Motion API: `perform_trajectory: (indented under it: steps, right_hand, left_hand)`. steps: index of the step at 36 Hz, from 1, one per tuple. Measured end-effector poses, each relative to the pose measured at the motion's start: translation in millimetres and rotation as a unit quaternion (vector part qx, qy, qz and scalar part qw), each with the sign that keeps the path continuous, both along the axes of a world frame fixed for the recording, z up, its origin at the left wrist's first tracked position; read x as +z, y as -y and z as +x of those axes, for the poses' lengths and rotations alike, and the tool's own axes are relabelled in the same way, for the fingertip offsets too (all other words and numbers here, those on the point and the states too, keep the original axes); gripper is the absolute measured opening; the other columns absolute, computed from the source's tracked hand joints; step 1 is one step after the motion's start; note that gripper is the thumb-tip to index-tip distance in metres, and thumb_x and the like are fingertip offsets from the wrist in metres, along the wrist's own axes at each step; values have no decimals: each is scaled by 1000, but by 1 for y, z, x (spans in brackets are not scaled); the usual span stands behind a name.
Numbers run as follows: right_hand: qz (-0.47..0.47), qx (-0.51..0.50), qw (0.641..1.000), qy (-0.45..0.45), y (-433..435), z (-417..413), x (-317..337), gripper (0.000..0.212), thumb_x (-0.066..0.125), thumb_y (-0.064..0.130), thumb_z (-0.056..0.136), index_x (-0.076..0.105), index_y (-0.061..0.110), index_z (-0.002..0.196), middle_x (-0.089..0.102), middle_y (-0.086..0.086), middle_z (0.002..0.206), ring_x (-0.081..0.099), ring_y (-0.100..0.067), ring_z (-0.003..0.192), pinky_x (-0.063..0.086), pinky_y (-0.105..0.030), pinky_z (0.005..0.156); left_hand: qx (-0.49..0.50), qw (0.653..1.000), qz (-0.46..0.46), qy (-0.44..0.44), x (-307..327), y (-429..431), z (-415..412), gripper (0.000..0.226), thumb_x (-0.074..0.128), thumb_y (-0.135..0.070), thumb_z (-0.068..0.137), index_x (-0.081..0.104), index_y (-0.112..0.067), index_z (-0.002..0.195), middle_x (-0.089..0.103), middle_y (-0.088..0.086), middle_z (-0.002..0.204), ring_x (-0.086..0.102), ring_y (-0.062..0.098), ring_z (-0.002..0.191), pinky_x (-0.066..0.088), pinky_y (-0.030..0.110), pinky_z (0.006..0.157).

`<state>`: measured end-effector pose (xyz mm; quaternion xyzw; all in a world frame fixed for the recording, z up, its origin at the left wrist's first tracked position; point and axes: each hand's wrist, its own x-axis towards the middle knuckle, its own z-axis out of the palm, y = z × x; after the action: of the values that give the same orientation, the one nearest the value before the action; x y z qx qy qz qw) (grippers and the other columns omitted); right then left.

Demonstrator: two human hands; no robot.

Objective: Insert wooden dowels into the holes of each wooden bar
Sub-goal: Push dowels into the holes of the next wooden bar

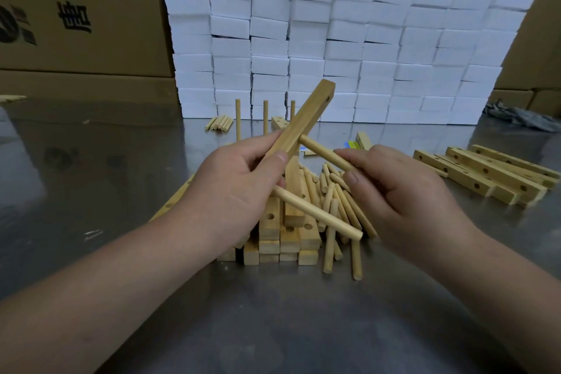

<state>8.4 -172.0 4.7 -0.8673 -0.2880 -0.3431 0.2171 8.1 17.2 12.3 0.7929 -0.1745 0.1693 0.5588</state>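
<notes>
Nearest the camera, bare metal table (273,328) lies wide open between the two forearms, and more bare metal runs off to the left of the work. Just beyond that, a pile of drilled bars (291,240) sits in the middle, with loose dowels (340,200) heaped against its right side; a few of them stick out toward the viewer.

Above the pile, the left hand (233,188) curls its fingers and thumb around the lower part of a wooden bar (306,118), which is held off the table and tilted up and away to the right. A long dowel (321,215) slants down and right from behind this hand; its upper end is hidden. The right hand (400,191) pinches a second dowel (324,153) between thumb and fingers, its far tip meeting the bar's side at mid-length.

To the right, well apart from the pile, more bars (485,173) lie side by side. Farther back are a small bundle of dowels (220,123), three dowels standing upright (238,118) and, at the far right, a gray cloth (522,115).

A wall of stacked white blocks (334,48) closes off the far side of the table. Behind it stand cardboard boxes (76,9) printed in black Chinese characters turned sideways, among them 唐泽, 沧州 and 地址, and a large letter A on the middle box.
</notes>
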Motion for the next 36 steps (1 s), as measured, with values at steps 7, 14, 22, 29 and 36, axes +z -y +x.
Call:
perform_trajectory:
  steps: [7, 14, 22, 29, 36]
  right_hand:
    - [24, 3, 999, -21, 0, -1, -5, 41, 47, 33, 84, 38, 43, 122, 55, 19, 67, 50, 8, 69, 33, -8, 52]
    - [36, -13, 999, -33, 1, -1, -7, 32, 44, 33, 86, 59, 38, 114, 52, 25, 66, 49, 9, 69, 32, -14, 54]
    - [49, -38, 998, -12, -2, -5, -4, 32, 44, 27, 86, 66, 28, 110, 56, 16, 68, 49, -5, 70, 35, -16, 54]
    - [57, -40, 997, -20, -3, -6, -3, 31, 44, 29, 85, 68, 28, 105, 49, 21, 63, 50, 2, 67, 32, -16, 53]
    - [54, -45, 997, -23, -4, -7, -3, 29, 46, 32, 85, 68, 28, 103, 53, 17, 63, 49, 1, 65, 35, -16, 54]
  left_hand:
    - [6, 1000, -7, -1, 0, 0, 1, 33, 48, -22, 93, 58, -44, 115, 63, -7, 70, 41, 0, 41, 33, 10, 38]
    - [-3, 1000, -13, 1, 0, -1, 2, 30, 50, -24, 90, 61, -50, 102, 59, -32, 99, 55, -14, 84, 38, -3, 58]
    - [-32, 999, 6, -12, -1, -2, 2, 36, 48, -27, 88, 56, -46, 117, 62, -32, 72, 57, -14, 73, 38, 3, 47]
    - [-39, 999, 26, -21, -2, -2, 3, 38, 47, -36, 81, 54, -55, 114, 66, -23, 76, 56, 0, 65, 42, 13, 48]
    - [-48, 997, 50, -17, -3, -1, 2, 35, 45, -42, 79, 48, -65, 105, 65, -22, 80, 54, -1, 63, 43, 12, 49]
